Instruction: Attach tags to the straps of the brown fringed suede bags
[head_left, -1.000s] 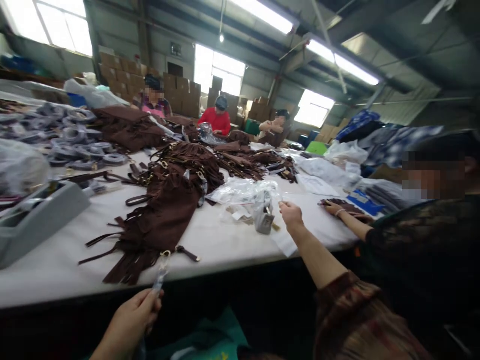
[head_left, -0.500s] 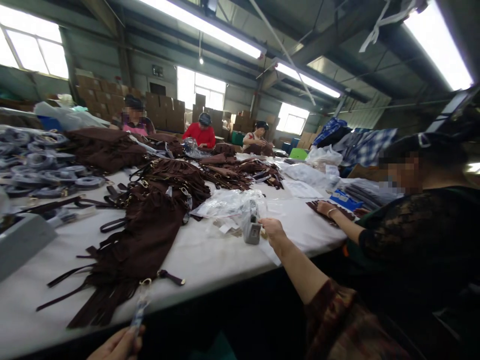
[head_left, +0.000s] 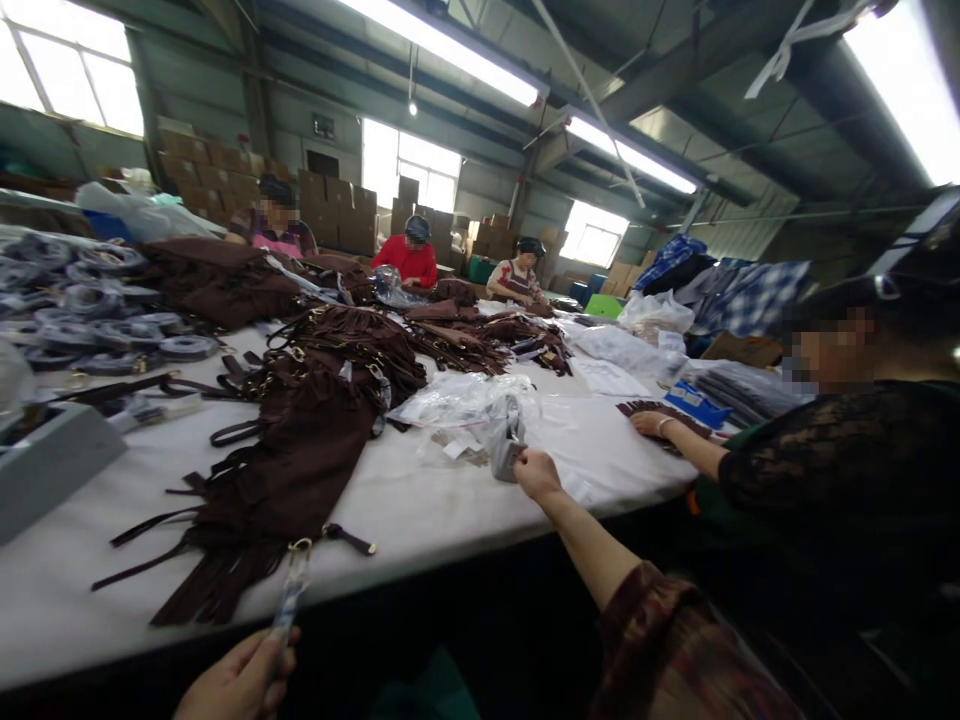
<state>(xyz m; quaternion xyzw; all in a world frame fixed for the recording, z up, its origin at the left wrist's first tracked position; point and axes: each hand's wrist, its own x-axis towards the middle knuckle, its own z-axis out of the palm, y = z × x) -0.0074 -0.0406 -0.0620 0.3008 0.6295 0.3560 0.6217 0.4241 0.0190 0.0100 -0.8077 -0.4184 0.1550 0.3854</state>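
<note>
At the near table edge my left hand (head_left: 244, 678) is closed round a strap (head_left: 289, 598) wrapped in clear plastic, with a gold metal clip at its upper end. That clip lies close to a dark brown fringed bag (head_left: 289, 490), spread on the table with its thin straps and fringe hanging left. My right hand (head_left: 537, 474) reaches forward, fingers pinched together at the front of a grey tape dispenser (head_left: 503, 458). What the fingertips pinch is too small to make out. Clear plastic bags (head_left: 457, 400) lie just behind the dispenser.
Coiled grey straps (head_left: 90, 310) are heaped at the left, near a grey box (head_left: 56, 470). More brown bags (head_left: 465, 335) pile across the table. A co-worker's hand (head_left: 651, 425) rests on brown fringed material at right, beside a blue box (head_left: 697, 402). Several people work at the far side.
My right hand has drawn slightly closer to the dispenser's front, its fingers lower against it. The left hand still holds the wrapped strap. The whole view has shifted a little.
</note>
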